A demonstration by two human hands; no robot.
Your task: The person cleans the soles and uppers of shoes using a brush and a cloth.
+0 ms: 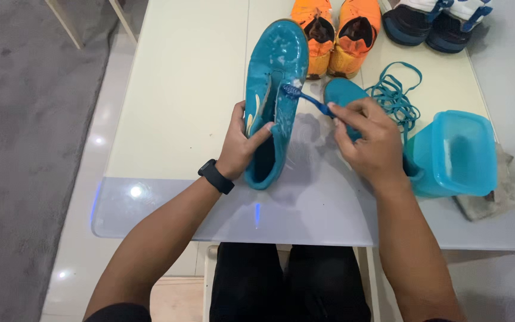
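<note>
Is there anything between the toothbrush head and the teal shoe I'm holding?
Nothing visible. The right hand holds the blue toothbrush with its bristles right on the soapy side of the teal shoe, which the left hand steadies. The loose teal laces and the teal container lie off to the right.

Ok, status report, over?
Left hand grips teal shoe. Right hand holds blue toothbrush, bristles on soapy shoe. Nothing blocking.

Orange shoes (335, 36), teal laces (396, 95), teal container (457, 152), rag (502, 194)
</note>
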